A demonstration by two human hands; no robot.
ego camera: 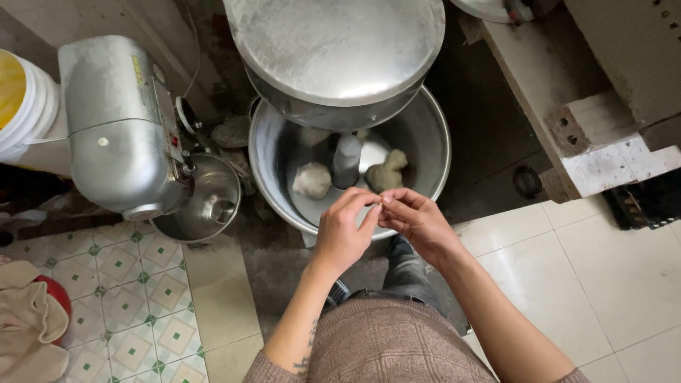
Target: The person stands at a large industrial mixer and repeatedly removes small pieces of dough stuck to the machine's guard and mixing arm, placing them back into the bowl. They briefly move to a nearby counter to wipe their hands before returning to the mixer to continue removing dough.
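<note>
My left hand (pixel 343 230) and my right hand (pixel 417 217) meet over the near rim of a large steel mixer bowl (pixel 425 135), fingertips pinched together on a tiny pale scrap that is too small to name. Inside the bowl lie two pale dough lumps, one at the left (pixel 312 179) and one at the right (pixel 386 172), either side of a dark central hook (pixel 346 160). The mixer's round metal head (pixel 333 50) overhangs the bowl from above.
A smaller silver stand mixer (pixel 117 128) with its own steel bowl (pixel 202 206) stands at the left. White and yellow buckets (pixel 25 106) sit at the far left. A beige cloth (pixel 28 326) lies on patterned floor tiles. A concrete block (pixel 603 149) stands at the right.
</note>
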